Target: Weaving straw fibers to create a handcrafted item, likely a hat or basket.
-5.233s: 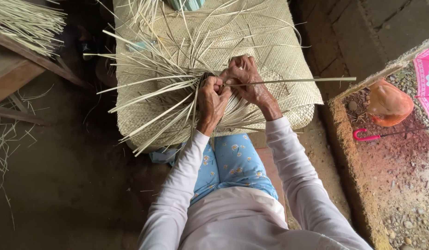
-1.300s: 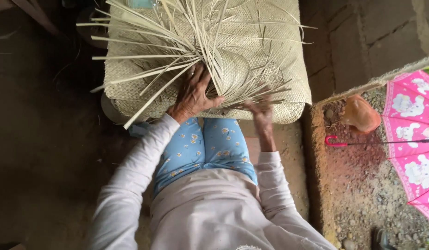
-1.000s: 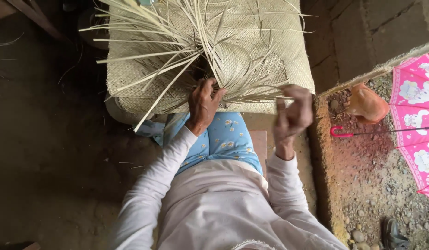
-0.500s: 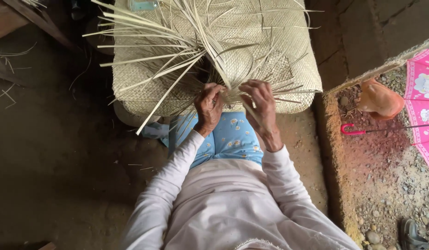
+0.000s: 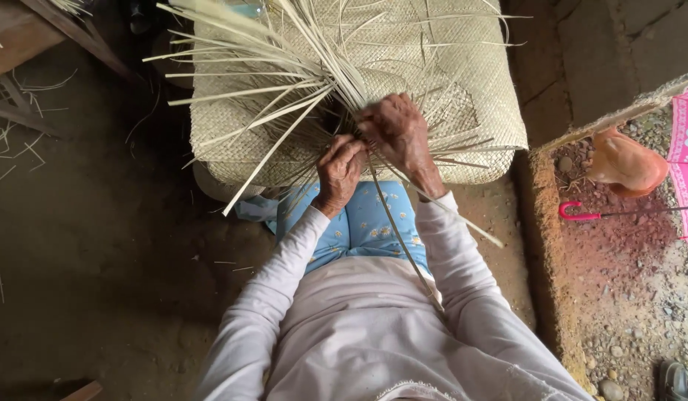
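A person sits low, seen from above, with a wide woven mat (image 5: 448,82) of pale straw lying across the upper middle of the frame, its near edge over the knees in blue patterned trousers (image 5: 359,223). Both hands meet at that near edge, just above the centre of the frame. The left hand (image 5: 338,169) is curled shut on the strips at the working edge, pinning the crossing down. The right hand (image 5: 397,132) lies just above and to the right of it, fingers closed around a bundle of loose strips (image 5: 262,96) where they gather; from there the strips fan out toward the upper left. One long strip (image 5: 400,238) runs from the hands down over the lap toward the lower middle of the frame.

The work looks to be mid-plait: the edge is being extended, one strip laid over and under its neighbours. The next move, as I judge it, calls for the left hand to keep the crossing tight while the right picks a single strip out of the bundle and folds it across without slackening the weave.

At the right edge, on gravelly ground, lie a pink umbrella (image 5: 686,163) and an orange bag (image 5: 626,163).
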